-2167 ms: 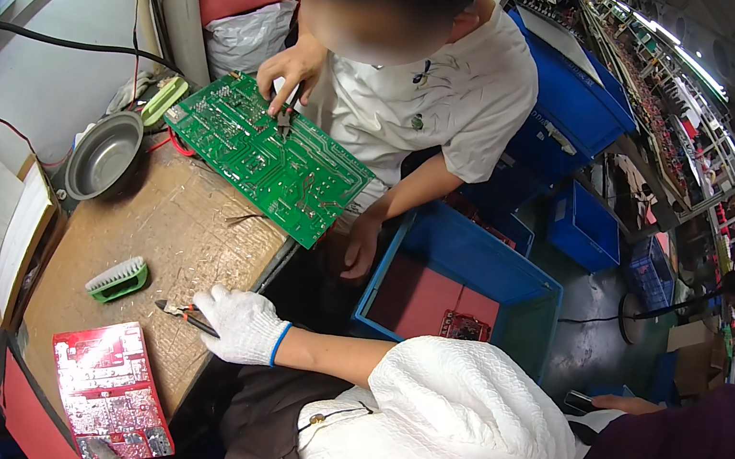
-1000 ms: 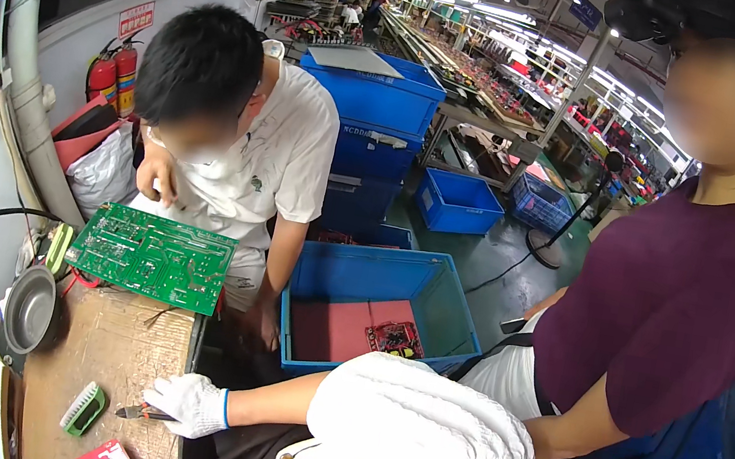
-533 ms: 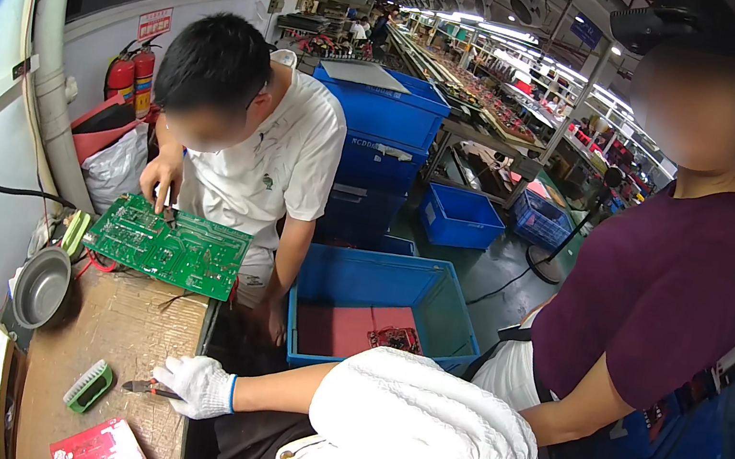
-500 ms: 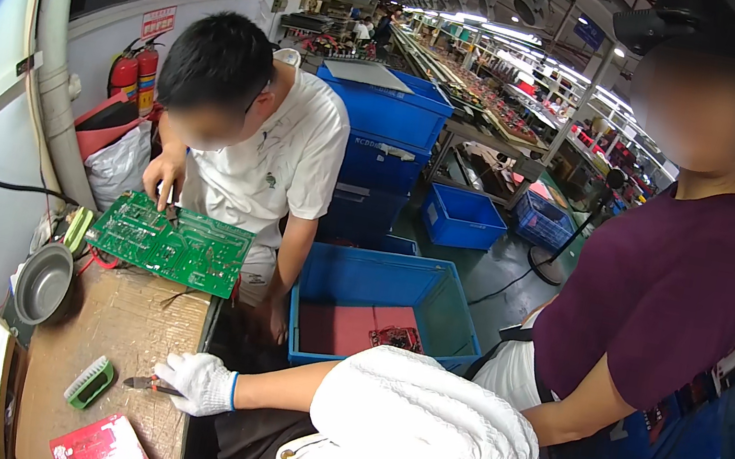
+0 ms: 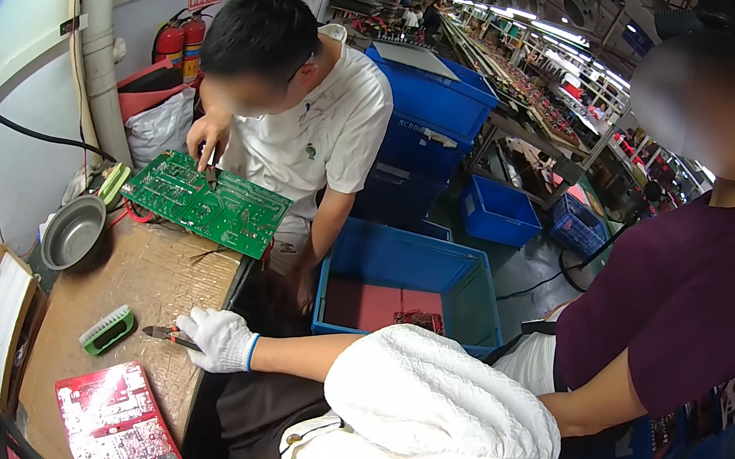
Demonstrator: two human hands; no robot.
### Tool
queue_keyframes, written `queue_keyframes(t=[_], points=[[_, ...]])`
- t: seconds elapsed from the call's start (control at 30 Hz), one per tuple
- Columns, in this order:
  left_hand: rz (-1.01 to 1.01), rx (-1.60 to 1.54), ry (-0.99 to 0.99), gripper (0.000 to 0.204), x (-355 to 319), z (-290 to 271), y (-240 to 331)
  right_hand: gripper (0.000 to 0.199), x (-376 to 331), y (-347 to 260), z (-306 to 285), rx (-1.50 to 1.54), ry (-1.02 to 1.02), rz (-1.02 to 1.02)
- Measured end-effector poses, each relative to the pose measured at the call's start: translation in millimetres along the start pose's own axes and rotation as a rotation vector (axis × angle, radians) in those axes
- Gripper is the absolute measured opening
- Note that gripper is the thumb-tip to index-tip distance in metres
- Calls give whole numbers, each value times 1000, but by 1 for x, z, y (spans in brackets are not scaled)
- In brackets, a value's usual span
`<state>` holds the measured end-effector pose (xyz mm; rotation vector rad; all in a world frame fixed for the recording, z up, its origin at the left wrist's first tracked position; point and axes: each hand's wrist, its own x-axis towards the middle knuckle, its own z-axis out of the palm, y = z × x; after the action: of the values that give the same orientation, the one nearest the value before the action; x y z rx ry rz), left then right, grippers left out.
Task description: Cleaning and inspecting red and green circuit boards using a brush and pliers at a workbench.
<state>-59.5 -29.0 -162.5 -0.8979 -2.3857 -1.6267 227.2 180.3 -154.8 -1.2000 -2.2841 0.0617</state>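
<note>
My right hand (image 5: 219, 341), in a white knit glove, rests at the table's right edge. It is closed around the handles of cutting pliers (image 5: 165, 334), whose jaws point left over the tabletop. Just left of the jaws lies a green brush (image 5: 108, 331) with white bristles. A red circuit board (image 5: 123, 422) lies nearer me, its soldered side up. My left hand is out of view. Across the table, a co-worker in a white shirt bends over a large green circuit board (image 5: 207, 203), one hand (image 5: 206, 140) holding a small tool against it.
A grey metal bowl (image 5: 75, 233) stands at the worn tabletop's (image 5: 176, 270) far left. Right of the table, a blue crate (image 5: 481, 307) holds a pink sheet and a small board. Stacked blue bins (image 5: 432, 104) stand behind. A person in a purple shirt (image 5: 676, 301) stands close on the right.
My view has swung left and down, bringing more of the red board into sight. My gloved hand and the pliers keep their place beside the brush.
</note>
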Motion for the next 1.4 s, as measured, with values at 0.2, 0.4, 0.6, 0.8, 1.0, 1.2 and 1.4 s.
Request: queue_keyframes(t=[0.2,0.4,0.6,0.8,1.0,1.2,1.4], points=[[144,-24,230,31,-5,8,36,47,1,-1,6,15,-8,35],[35,-153,125,38,4,-2,17,50,0,-1,-1,41,-13,51],[-85,-433,86,42,-7,12,38,49,-11,10,1,158,32,47],[380,426,34,44,20,0,-50,36,-56,48,-131,259,662,297],[274,268,35,45,20,-9,-43,26,-91,163,-319,1086,1327,704],[139,10,-13,46,-2,16,4,20,-143,224,-452,980,1529,516],[-2,-220,12,47,-14,24,40,17,-118,194,-351,846,1228,832]])
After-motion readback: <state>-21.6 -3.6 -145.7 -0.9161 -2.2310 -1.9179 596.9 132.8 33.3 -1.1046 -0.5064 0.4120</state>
